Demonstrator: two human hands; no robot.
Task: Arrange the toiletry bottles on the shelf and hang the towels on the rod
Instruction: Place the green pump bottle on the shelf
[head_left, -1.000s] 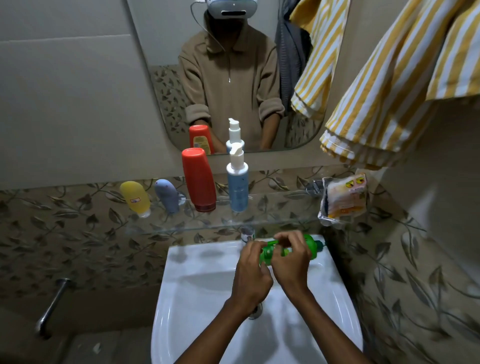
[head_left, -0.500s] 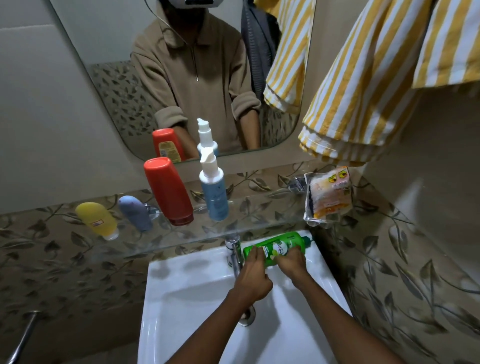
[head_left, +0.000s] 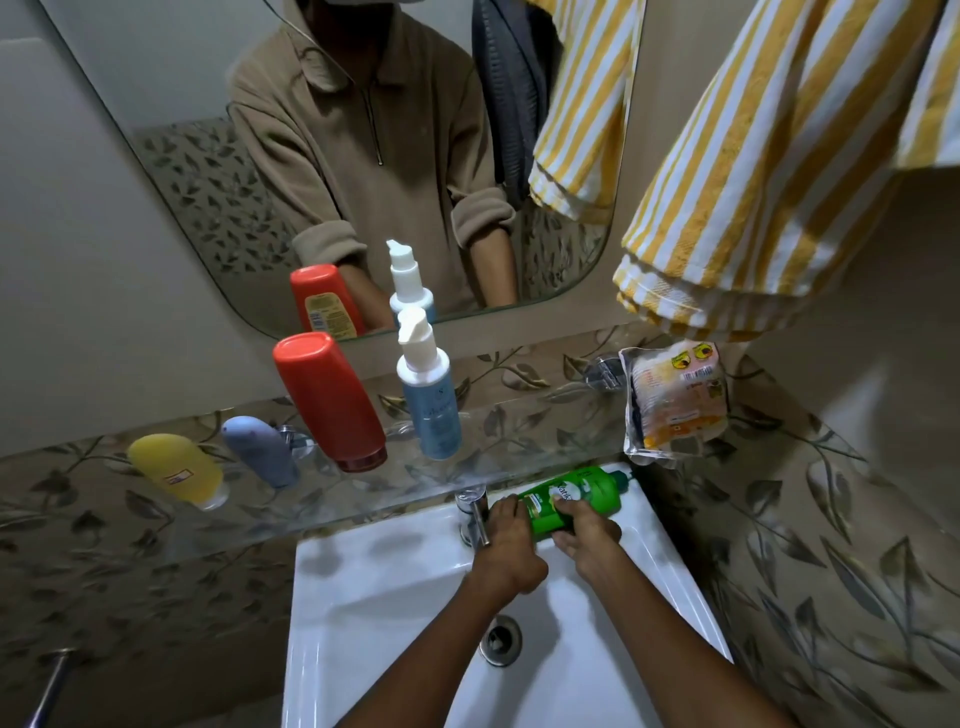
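Observation:
A green bottle (head_left: 576, 493) lies on its side at the back of the white sink (head_left: 374, 582), just under the glass shelf (head_left: 519, 436). My left hand (head_left: 506, 551) grips its near end and my right hand (head_left: 584, 530) holds its middle from below. On the shelf stand a yellow bottle (head_left: 176, 470), a grey-blue bottle (head_left: 260, 449), a red bottle (head_left: 327, 400) and a blue pump bottle (head_left: 428, 395). A yellow-and-white striped towel (head_left: 769, 171) hangs at the upper right.
A chrome tap (head_left: 472, 514) stands right beside my left hand. A plastic sachet pack (head_left: 672, 405) sits at the shelf's right end. The mirror (head_left: 208, 171) above reflects a person and a grey towel. The drain (head_left: 501, 639) lies in the basin. A metal pipe (head_left: 49, 686) shows at lower left.
Both hands have moved the green bottle from above the basin back to the sink's rear ledge under the shelf. The view has tilted and shifted left.

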